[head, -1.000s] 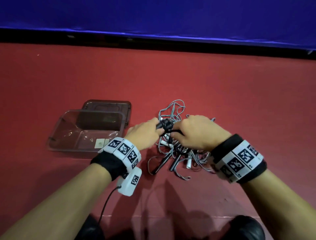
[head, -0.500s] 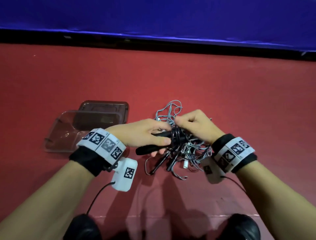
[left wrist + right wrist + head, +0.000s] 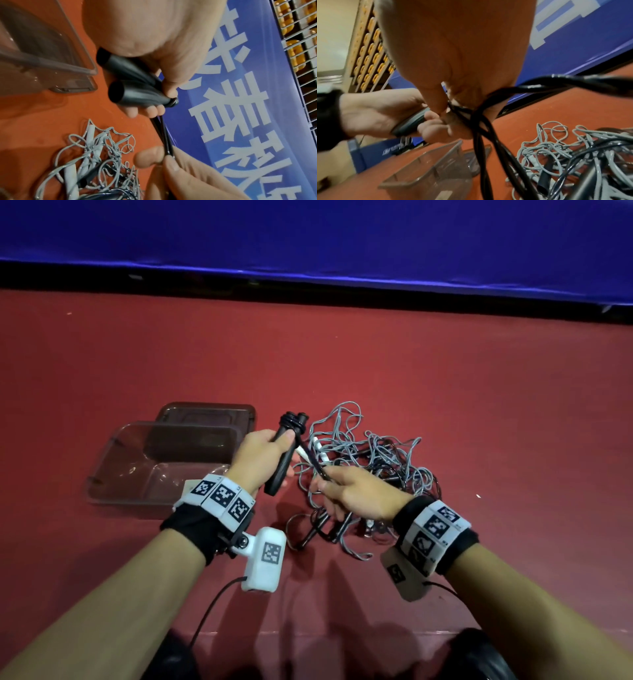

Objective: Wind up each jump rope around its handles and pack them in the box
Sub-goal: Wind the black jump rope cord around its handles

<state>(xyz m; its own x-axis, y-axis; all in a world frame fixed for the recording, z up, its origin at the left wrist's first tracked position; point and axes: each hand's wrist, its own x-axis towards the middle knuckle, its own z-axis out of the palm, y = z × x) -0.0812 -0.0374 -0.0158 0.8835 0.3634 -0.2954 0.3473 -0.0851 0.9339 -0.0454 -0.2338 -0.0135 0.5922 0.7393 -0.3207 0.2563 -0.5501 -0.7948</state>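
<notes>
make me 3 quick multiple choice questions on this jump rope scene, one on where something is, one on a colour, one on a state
1. Where is the clear box relative to the rope pile?
A. on the left hand's side
B. on the right hand's side
C. on top of it

2. What colour are the handles in the left hand?
A. white
B. black
C. red

3. What is the right hand doing?
A. resting flat on the table
B. pinching the black cord
C. holding the box lid

Answers:
1 A, the head view shows the box beyond the left wrist.
2 B, both look black in the left wrist view.
3 B, its fingertips pinch the cord.
</notes>
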